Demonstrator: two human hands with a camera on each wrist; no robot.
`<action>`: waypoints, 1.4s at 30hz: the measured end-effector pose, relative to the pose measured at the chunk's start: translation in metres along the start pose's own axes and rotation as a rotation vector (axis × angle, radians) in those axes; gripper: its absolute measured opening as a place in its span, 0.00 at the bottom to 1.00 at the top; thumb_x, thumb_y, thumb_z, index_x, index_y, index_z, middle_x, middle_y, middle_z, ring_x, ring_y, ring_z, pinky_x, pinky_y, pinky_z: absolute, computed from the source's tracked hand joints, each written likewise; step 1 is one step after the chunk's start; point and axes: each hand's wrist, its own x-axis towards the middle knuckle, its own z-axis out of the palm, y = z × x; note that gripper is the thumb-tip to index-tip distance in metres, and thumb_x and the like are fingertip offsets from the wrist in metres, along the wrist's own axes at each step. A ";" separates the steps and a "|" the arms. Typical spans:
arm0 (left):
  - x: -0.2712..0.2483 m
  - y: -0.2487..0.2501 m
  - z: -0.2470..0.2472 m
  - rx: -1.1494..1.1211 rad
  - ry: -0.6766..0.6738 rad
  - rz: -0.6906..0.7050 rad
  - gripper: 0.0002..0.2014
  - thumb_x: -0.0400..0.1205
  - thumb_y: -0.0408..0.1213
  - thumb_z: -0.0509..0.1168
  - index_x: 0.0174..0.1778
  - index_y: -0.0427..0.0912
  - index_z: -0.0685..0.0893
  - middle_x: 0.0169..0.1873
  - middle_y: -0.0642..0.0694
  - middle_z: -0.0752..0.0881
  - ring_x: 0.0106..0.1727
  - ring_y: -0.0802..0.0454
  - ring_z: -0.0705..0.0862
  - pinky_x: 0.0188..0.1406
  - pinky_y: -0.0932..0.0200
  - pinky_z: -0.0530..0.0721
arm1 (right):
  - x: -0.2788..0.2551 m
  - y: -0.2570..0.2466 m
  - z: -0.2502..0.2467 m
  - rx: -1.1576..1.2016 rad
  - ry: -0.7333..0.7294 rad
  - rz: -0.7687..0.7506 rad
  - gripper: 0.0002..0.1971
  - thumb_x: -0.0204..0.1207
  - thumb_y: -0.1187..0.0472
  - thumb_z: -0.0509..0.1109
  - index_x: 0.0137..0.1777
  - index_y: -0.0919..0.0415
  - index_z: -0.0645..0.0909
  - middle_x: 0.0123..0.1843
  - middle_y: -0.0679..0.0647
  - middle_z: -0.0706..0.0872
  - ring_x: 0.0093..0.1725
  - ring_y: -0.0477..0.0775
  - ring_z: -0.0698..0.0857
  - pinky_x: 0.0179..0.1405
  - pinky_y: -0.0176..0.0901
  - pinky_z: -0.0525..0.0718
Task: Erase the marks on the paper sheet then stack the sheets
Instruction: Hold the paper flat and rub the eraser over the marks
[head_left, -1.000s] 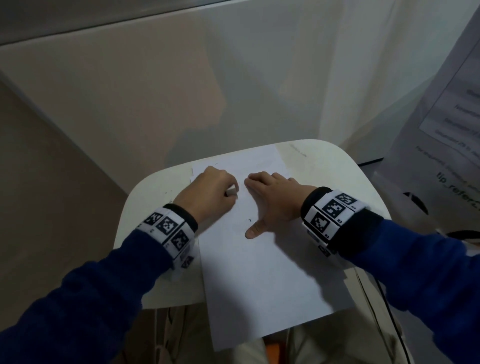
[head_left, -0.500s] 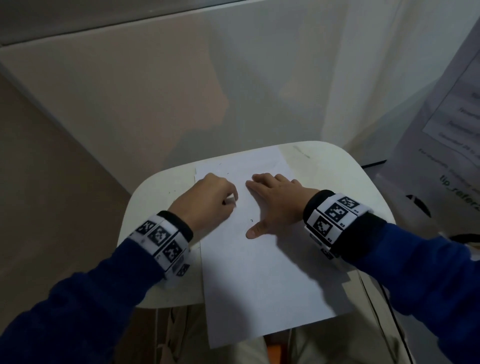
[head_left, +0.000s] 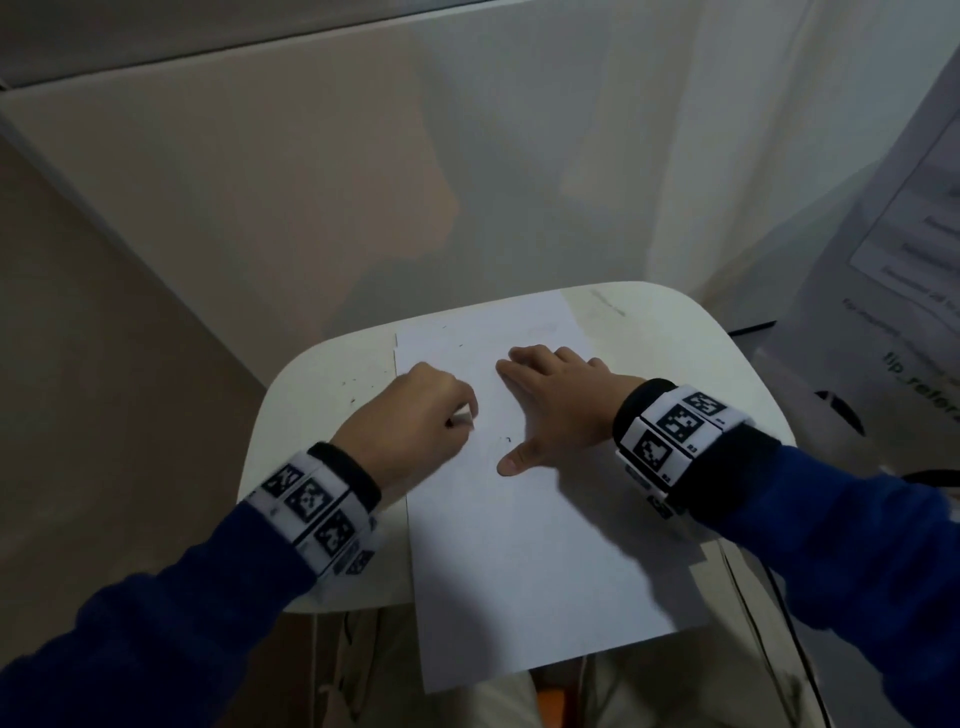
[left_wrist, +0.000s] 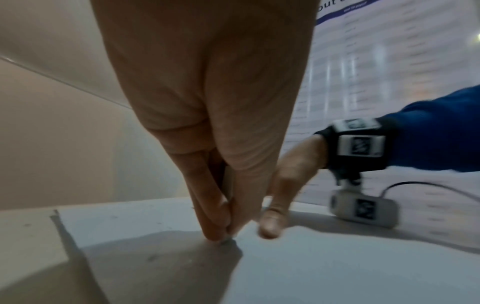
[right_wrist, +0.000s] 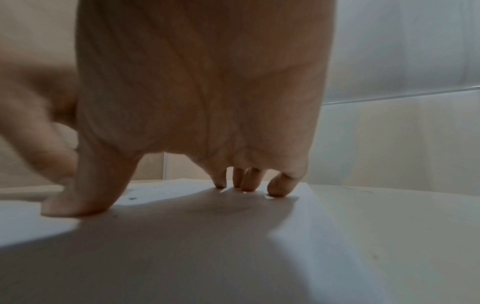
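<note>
A white paper sheet (head_left: 524, 545) lies on the small white table (head_left: 322, 395) and overhangs its near edge; a second sheet's edge (head_left: 396, 358) peeks out beneath at the far left. My left hand (head_left: 415, 421) pinches a small white eraser (head_left: 464, 417) and presses its tip onto the sheet (left_wrist: 324, 267); the eraser (left_wrist: 228, 183) shows between thumb and fingers in the left wrist view. A small dark mark (head_left: 505, 439) sits just right of it. My right hand (head_left: 556, 405) lies flat, fingers (right_wrist: 249, 181) and thumb spread, pressing on the paper (right_wrist: 182, 257).
Dark eraser crumbs (head_left: 358, 389) dot the table left of the sheets. A printed poster (head_left: 914, 291) leans at the right, with a black cable (head_left: 753, 328) by the table's right side. Pale walls stand close behind the table.
My left hand, with the eraser, has shifted slightly toward me and to the left across the sheet. The right hand has stayed pressed on the paper.
</note>
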 end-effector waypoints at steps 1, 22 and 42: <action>-0.006 0.004 0.002 -0.005 -0.025 0.034 0.10 0.78 0.35 0.65 0.47 0.45 0.92 0.39 0.50 0.90 0.35 0.57 0.84 0.35 0.68 0.78 | 0.000 0.000 0.000 0.000 -0.001 -0.001 0.59 0.57 0.20 0.70 0.84 0.46 0.51 0.87 0.46 0.49 0.83 0.59 0.56 0.77 0.66 0.62; -0.004 0.008 0.003 -0.014 -0.037 0.000 0.10 0.78 0.35 0.66 0.50 0.46 0.92 0.40 0.50 0.90 0.40 0.54 0.87 0.40 0.59 0.85 | -0.005 -0.003 -0.005 -0.018 -0.052 -0.008 0.60 0.60 0.22 0.71 0.85 0.49 0.46 0.87 0.46 0.44 0.83 0.59 0.54 0.79 0.64 0.60; 0.002 0.018 0.006 -0.032 -0.016 0.023 0.10 0.76 0.37 0.65 0.46 0.49 0.92 0.36 0.54 0.88 0.34 0.59 0.84 0.39 0.55 0.89 | -0.007 0.004 -0.010 -0.035 -0.085 -0.050 0.63 0.55 0.26 0.77 0.85 0.47 0.46 0.87 0.44 0.44 0.83 0.59 0.54 0.78 0.64 0.60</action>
